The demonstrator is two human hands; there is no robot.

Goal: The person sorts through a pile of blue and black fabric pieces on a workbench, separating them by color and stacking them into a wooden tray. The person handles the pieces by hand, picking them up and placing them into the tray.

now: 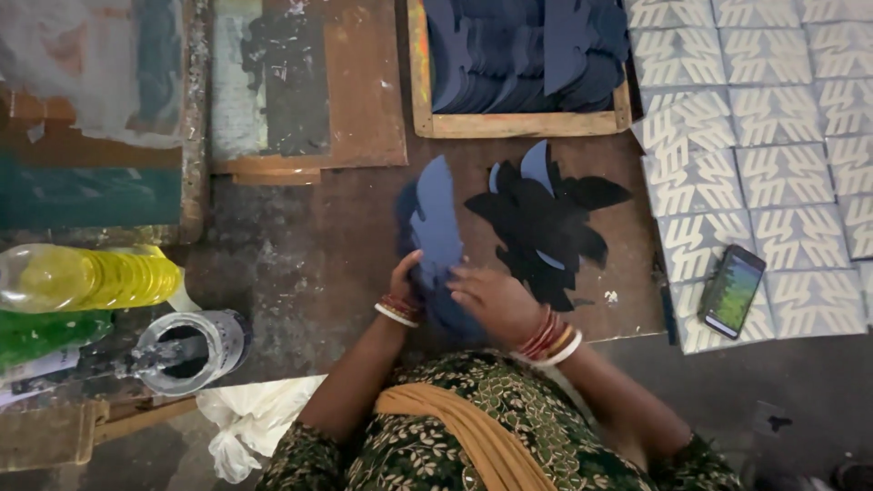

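The lower end of the stacked dark blue leaf-shaped cutouts (435, 227) lay hidden beneath the right hand's (496, 300) fingers (466, 273); the left hand's (405, 277) fingertips were concealed behind that stack.

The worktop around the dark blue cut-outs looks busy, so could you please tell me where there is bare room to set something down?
Bare worktop lies left of the blue cut-outs, bordered by the brown board above and the open tin below left. It is crowded right of the hands, where black cut-outs spread up to the patterned tiles, and a phone lies on those.
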